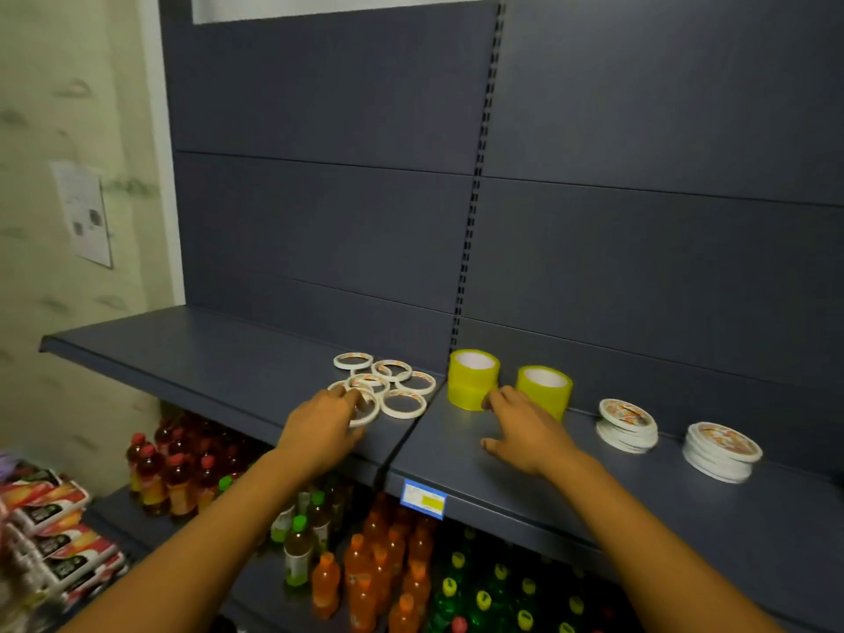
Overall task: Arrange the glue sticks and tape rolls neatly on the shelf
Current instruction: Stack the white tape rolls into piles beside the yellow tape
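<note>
On the dark grey shelf (255,358), the thin white tape rolls (388,386) lie in a loose, overlapping scatter near the middle seam, not yet stacked. To their right stand two stacks of yellow tape rolls (472,379), upright and close to the back panel, and further right two neat stacks of flat white rolls (628,424) sit well apart from each other. No glue sticks show anywhere, so that part looks untouched or out of view.

At the scatter's front edge, the left hand (322,427) curls its fingers round the nearest white roll. The right hand (525,431) reaches toward the left yellow stack with fingers loosely spread; its fingertips touch or nearly touch the base, and I cannot tell that it holds anything.

Judging by this, the right half is mostly ordered and the white scatter remains. Bare shelf stretches left of the scatter and along the front lip, giving room; bottles (379,564) crowd the level below.
</note>
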`<state>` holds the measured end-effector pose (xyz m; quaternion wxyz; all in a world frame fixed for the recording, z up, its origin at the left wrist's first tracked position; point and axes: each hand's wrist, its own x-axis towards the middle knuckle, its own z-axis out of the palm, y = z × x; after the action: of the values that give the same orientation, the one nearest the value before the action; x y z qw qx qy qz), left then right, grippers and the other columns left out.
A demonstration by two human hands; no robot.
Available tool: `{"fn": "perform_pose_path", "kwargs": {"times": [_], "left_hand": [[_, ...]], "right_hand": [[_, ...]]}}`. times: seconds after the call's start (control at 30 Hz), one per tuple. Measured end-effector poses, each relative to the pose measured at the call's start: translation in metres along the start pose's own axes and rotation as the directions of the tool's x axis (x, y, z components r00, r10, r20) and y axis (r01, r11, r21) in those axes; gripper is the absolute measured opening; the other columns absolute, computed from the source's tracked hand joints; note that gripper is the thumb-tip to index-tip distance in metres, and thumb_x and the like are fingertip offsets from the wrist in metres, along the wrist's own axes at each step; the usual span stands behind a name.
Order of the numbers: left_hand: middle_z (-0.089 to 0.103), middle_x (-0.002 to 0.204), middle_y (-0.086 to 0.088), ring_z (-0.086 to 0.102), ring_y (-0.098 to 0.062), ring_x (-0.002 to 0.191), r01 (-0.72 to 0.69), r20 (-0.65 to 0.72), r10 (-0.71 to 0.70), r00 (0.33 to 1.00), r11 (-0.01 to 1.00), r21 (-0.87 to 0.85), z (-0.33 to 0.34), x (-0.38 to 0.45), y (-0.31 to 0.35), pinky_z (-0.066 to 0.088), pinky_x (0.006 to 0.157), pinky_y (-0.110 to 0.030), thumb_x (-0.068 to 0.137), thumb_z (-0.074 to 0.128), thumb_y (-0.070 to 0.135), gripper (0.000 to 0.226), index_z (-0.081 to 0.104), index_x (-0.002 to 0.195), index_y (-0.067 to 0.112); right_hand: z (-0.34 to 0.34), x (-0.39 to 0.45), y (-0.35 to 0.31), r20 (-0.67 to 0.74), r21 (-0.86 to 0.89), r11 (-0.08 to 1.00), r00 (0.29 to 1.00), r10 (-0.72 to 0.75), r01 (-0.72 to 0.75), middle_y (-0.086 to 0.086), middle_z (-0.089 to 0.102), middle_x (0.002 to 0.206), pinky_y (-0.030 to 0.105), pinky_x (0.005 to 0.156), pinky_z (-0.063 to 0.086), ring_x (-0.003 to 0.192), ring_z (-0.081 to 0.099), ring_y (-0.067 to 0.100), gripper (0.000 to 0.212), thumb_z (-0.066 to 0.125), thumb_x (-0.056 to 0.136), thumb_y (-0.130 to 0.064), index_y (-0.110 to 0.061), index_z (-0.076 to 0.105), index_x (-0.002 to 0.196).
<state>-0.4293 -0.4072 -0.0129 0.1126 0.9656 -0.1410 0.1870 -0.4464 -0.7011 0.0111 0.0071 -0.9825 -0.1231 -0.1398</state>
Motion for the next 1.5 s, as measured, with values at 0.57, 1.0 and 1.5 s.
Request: {"fn": "perform_pose_path", "kwargs": {"times": [0.57, 1.0, 1.5], "left_hand": [[0.057, 0.119, 0.012, 0.047, -0.007, 0.113, -0.514, 0.091, 0.530, 0.843, 0.844, -0.156, 0.066, 0.088, -0.126, 0.036, 0.094, -0.023, 0.089, 0.062, 0.039, 0.029, 0.063, 0.117, 0.031], [0.059, 0.116, 0.008, 0.051, -0.009, 0.108, -0.548, -0.006, 0.557, 0.830, 0.814, -0.192, 0.067, 0.105, -0.150, 0.028, 0.086, -0.017, 0.094, 0.052, 0.037, 0.023, 0.063, 0.112, 0.027], [0.063, 0.101, 0.014, 0.056, -0.009, 0.092, -0.200, -0.125, 0.181, 0.975, 0.966, -0.165, 0.062, 0.126, -0.235, 0.040, 0.077, -0.022, 0.086, 0.064, 0.032, 0.011, 0.066, 0.097, 0.032]], "right_hand": [[0.064, 0.172, -0.088, 0.042, 0.043, 0.994, 0.995, 0.094, -0.096, 0.004, 0.048, 0.129, 0.036, 0.093, 0.045, 0.118, 0.047, 0.024, 0.045, 0.062, 0.090, -0.031, -0.018, 0.045, 0.130], [0.078, 0.197, -0.087, 0.058, 0.007, 0.989, 0.987, 0.148, -0.149, 0.003, 0.050, 0.130, 0.034, 0.095, 0.046, 0.118, 0.049, 0.022, 0.044, 0.064, 0.089, -0.029, -0.020, 0.047, 0.128], [0.123, 0.250, -0.098, 0.043, -0.012, 0.997, 0.996, 0.078, -0.078, 0.005, 0.057, 0.127, 0.032, 0.094, 0.043, 0.115, 0.053, 0.023, 0.031, 0.051, 0.094, -0.012, -0.019, 0.055, 0.124]]}}
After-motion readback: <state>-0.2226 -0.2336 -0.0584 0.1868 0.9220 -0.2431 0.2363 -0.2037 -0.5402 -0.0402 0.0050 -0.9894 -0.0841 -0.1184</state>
